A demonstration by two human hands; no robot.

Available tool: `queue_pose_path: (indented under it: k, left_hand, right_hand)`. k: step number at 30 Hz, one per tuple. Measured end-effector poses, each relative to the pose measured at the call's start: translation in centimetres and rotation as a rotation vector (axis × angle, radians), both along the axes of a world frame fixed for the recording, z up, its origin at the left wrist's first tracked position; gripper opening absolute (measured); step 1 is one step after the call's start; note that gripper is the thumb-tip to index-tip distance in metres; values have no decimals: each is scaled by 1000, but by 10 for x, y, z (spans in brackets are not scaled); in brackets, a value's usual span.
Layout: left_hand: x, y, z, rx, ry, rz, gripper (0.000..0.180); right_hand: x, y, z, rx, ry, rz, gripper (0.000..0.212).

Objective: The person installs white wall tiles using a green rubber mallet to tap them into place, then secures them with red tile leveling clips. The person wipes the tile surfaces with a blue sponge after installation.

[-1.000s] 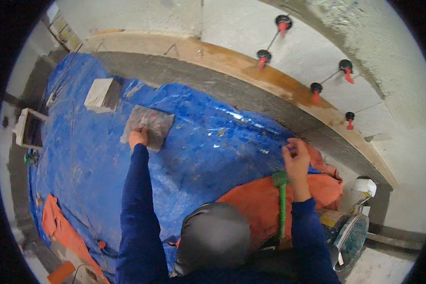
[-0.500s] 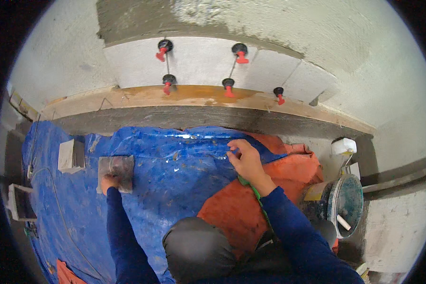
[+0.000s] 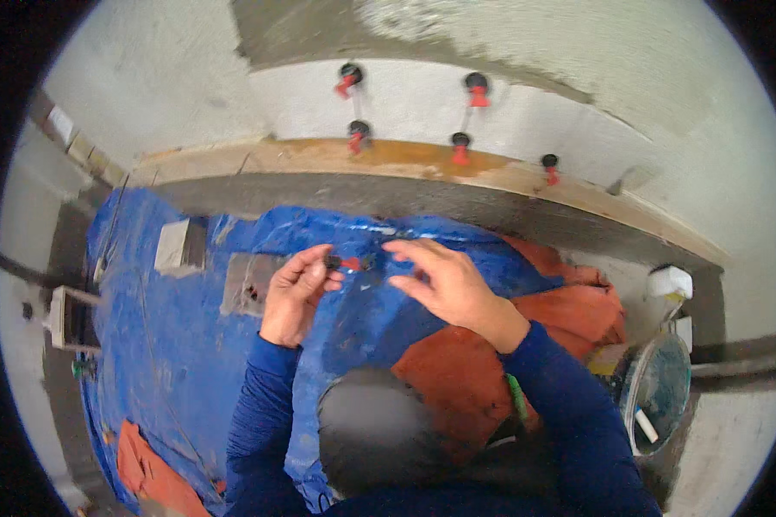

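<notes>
My left hand (image 3: pixel 291 297) is closed, with a small red and black tile leveller (image 3: pixel 347 263) pinched at its fingertips. Facing it across a short gap, my right hand (image 3: pixel 457 289) has its fingers apart and nothing in them. Beyond both hands, a row of white tiles (image 3: pixel 414 95) runs along the wall above a wooden board (image 3: pixel 293 155). Several levellers with red handles and black caps, among them one leveller (image 3: pixel 478 89) at the top right, stick out from the tile joints. Just left of my left hand lies a flat, greyish square container (image 3: pixel 235 293) with small dark and red pieces.
Blue sheeting (image 3: pixel 181 353) covers the floor, with an orange sheet (image 3: pixel 448 370) on it. A stack of tiles (image 3: pixel 174 248) stands at the left. On the right are a bucket (image 3: pixel 655 392) holding a white-handled tool and a white box (image 3: pixel 669 282).
My left hand has left the container and come right, now with a tile leveller in its fingers. My right hand stays raised, its fingers more spread. The view has shifted.
</notes>
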State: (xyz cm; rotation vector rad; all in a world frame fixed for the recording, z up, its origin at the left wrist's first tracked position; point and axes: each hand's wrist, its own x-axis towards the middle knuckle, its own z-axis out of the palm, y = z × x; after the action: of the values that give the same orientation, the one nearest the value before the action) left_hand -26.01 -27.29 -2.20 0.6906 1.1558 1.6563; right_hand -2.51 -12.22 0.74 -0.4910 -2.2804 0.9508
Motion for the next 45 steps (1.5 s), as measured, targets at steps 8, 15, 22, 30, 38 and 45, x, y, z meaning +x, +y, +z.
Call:
queue_pose_path:
  k: [8, 15, 22, 30, 38, 45]
  left_hand:
    - [129, 133, 118, 255, 369, -145, 43]
    - [236, 229, 183, 486, 185, -141, 38]
    - [269, 260, 131, 486, -168, -144, 29]
    - [255, 272, 91, 330, -427, -323, 28]
    - [232, 282, 89, 200, -263, -326, 29]
    - [238, 291, 80, 132, -276, -259, 31]
  right_hand:
    - [70, 59, 91, 301, 237, -239, 12]
    - [140, 98, 143, 161, 483, -590, 18]
    - [157, 117, 121, -37, 392, -471, 23]
    - [137, 116, 103, -157, 335, -572, 21]
    - [110, 133, 85, -42, 340, -687, 23]
    - [109, 155, 73, 11, 212, -829, 26]
